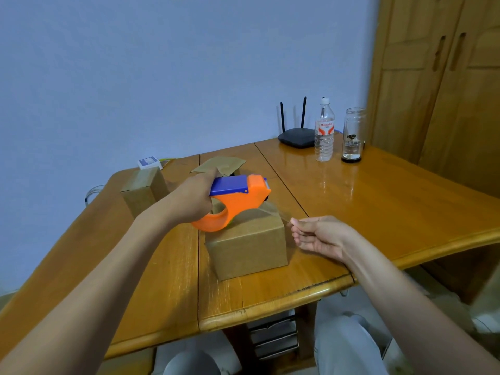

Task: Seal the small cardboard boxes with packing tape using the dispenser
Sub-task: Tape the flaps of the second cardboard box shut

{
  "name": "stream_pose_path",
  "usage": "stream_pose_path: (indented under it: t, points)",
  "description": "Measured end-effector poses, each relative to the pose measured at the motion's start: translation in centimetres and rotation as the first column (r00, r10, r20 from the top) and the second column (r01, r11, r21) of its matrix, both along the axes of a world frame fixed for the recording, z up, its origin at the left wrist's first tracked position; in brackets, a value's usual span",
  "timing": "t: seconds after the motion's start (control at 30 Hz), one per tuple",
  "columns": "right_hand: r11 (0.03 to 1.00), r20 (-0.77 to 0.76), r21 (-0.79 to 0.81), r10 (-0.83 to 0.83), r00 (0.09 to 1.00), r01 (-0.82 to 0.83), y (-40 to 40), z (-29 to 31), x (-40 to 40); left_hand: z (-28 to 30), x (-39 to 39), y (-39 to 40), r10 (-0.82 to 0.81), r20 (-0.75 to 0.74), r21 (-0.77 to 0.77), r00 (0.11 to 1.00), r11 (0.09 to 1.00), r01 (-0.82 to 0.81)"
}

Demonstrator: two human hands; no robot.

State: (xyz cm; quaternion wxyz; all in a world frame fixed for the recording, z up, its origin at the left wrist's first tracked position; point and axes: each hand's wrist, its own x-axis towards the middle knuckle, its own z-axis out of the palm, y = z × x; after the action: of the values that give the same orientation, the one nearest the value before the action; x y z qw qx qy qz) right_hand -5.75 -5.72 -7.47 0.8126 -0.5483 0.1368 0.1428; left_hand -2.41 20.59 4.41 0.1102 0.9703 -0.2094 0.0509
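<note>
A small closed cardboard box (247, 246) stands near the table's front edge. Just above its top my left hand (193, 197) grips the handle of an orange and blue tape dispenser (235, 201). A clear strip of tape (278, 213) runs from the dispenser's front to my right hand (318, 234), which pinches its end to the right of the box. A second closed box (143, 190) stands at the back left. Behind the dispenser a third box (220, 165) has its flaps open and is partly hidden.
The wooden table (378, 198) carries a black router (296, 136), a plastic water bottle (324, 131) and a glass jar (352, 135) at the back right. A small white box (149, 162) lies at the back left edge. A wooden wardrobe (443, 77) stands to the right.
</note>
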Motion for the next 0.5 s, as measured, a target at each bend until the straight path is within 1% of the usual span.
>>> stream_pose_path:
  t: [0.23, 0.3, 0.4, 0.43, 0.5]
  points:
    - [0.998, -0.009, -0.056, 0.001, 1.000, -0.001, 1.2, -0.6, -0.1, 0.0, 0.1, -0.1, -0.008, 0.010, 0.000, 1.000, 1.000, 0.008]
    - [0.995, 0.009, -0.096, -0.007, 1.000, 0.008, 1.6, -0.5, -0.3, -0.1, 0.1, -0.1, -0.011, 0.014, -0.001, 1.000, 1.000, 0.011]
    - [0.989, 0.064, -0.128, -0.062, 0.996, 0.070, 2.0, -0.6, -0.5, -0.1, 0.2, 0.0, -0.016, 0.019, 0.000, 1.000, 1.000, 0.016]
    - [0.983, 0.082, -0.161, -0.076, 0.994, 0.088, 2.1, -0.6, -0.7, -0.1, 0.2, 0.0, -0.017, 0.020, 0.002, 1.000, 1.000, 0.017]
    - [0.952, 0.117, -0.292, -0.058, 0.991, 0.090, 2.3, -0.7, -0.8, -0.2, 0.3, 0.0, -0.016, 0.021, 0.006, 1.000, 1.000, 0.016]
